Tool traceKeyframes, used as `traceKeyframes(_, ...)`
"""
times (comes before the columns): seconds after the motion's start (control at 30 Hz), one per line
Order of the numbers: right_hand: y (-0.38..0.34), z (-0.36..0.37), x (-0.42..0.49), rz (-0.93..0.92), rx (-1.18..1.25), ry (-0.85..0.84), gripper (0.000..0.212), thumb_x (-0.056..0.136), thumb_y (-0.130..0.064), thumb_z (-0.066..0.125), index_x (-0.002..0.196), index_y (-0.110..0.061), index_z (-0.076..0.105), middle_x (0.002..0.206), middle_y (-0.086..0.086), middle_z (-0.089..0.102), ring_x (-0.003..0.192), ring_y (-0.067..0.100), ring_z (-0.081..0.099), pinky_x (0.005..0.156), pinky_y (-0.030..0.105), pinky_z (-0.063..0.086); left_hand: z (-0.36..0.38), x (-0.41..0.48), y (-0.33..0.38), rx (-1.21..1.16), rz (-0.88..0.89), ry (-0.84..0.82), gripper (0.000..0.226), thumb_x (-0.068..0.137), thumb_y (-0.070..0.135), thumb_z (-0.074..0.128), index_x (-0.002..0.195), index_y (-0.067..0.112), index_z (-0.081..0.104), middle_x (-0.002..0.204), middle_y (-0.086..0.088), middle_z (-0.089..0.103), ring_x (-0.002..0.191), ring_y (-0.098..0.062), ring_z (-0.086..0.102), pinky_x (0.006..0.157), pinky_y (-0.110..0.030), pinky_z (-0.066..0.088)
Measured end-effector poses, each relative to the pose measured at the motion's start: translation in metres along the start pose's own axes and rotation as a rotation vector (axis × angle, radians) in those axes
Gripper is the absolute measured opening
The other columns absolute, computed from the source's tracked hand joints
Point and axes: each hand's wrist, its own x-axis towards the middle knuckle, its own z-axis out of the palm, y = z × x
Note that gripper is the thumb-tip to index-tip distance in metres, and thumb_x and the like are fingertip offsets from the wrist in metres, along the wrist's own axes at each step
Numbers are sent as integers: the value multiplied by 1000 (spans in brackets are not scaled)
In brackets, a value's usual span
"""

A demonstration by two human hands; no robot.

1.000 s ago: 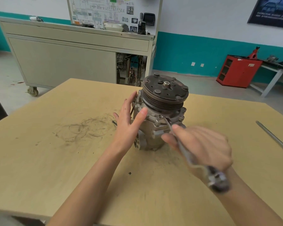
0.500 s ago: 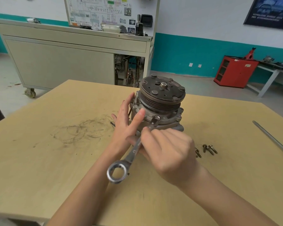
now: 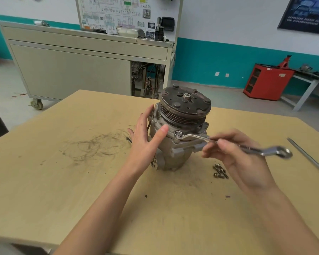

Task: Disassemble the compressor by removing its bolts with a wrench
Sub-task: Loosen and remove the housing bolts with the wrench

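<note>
— Where's the compressor (image 3: 173, 153)?

— Upright on the table (image 3: 63, 181), pulley (image 3: 185, 107) on top, between the two hands. The left hand (image 3: 145, 140) lies against its side with the fingers straight and the thumb pressed on the flange. It braces the body and clasps nothing.

— And the right hand (image 3: 241, 162)?

— It pinches the wrench (image 3: 197, 137) at mid-shaft, with the fingers curled round it.

— How does the wrench lie from that grip?

— Roughly level. On the compressor side of the grip, one ring end sits over a bolt (image 3: 178, 133) on the flange, just beside the left thumb. The other ring end sticks out past the grip, away from the compressor. It's blurred and hangs in the air above the table.

— Anything loose?

— A few loose bolts (image 3: 219, 171) lie in a small heap on the table, just below the grip and near the compressor's base. Neither hand touches them.

— Further out?

— A screwdriver (image 3: 306, 155) lies on the table beyond the wrench's free end, well apart from the grip. Past the compressor, off the table, stand a grey cart (image 3: 72, 70) and a red cabinet (image 3: 267, 81).
</note>
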Motion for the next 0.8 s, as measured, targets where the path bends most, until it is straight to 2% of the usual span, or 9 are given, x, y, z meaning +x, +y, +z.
traceKeyframes(0.07,-1,-14,26,173,151,-139,20,83,-5,54,81,-13,72,71,11,68,65,25,66,62,33,55,-1,-1,-1,-3,10,-4,68,71,72,41,134,54,24,149,21,33,126,25,23,120,-51,0)
traceKeyframes(0.13,2,-24,49,325,218,-259,6,75,-16,72,81,-13,72,70,9,69,63,21,66,60,30,55,0,-1,-1,-3,18,-6,71,72,72,39,138,49,26,146,24,33,119,33,19,121,-48,-3)
traceKeyframes(0.23,7,-35,69,413,201,-332,26,61,-26,86,81,-13,75,72,10,71,61,18,68,59,26,56,-1,0,-1,-22,8,-5,71,74,71,37,140,46,27,146,24,32,128,21,24,121,-49,5)
traceKeyframes(0.37,-3,-38,67,352,156,-307,29,68,-28,82,91,-12,76,79,11,73,68,18,72,63,26,58,-1,-1,0,-70,-4,9,72,81,63,43,147,36,30,151,19,32,133,15,26,121,-41,18)
traceKeyframes(0.53,-36,-3,34,-35,-266,-48,22,86,-36,63,84,-18,76,74,6,73,63,23,71,58,24,56,0,-1,-1,-71,-11,23,58,77,72,35,132,56,30,154,16,31,145,-5,20,120,-55,8)
traceKeyframes(0.6,-43,23,18,-280,-609,24,26,87,-37,56,81,-19,73,66,-2,70,55,10,67,55,20,54,1,0,-3,-81,3,26,53,79,73,33,130,59,31,153,16,33,145,-5,20,120,-55,7)
traceKeyframes(0.67,-45,50,5,-513,-1044,41,35,90,-39,52,69,-16,69,55,-3,60,47,2,56,48,17,47,2,0,-1,-83,17,40,53,79,71,34,129,55,33,152,13,34,145,-6,22,120,-54,6)
traceKeyframes(0.73,-42,75,-1,-815,-1483,21,37,93,-29,54,60,-15,60,49,-1,49,41,13,47,38,25,38,2,1,5,-132,9,51,55,79,64,39,130,45,35,151,6,37,145,-13,26,120,-53,9)
traceKeyframes(0.8,-35,97,-7,-951,-1759,29,27,86,-21,61,60,-17,59,49,-1,48,39,16,46,39,25,32,4,-1,18,-196,-10,58,56,83,50,44,135,32,38,150,-3,39,143,-19,31,120,-52,14)
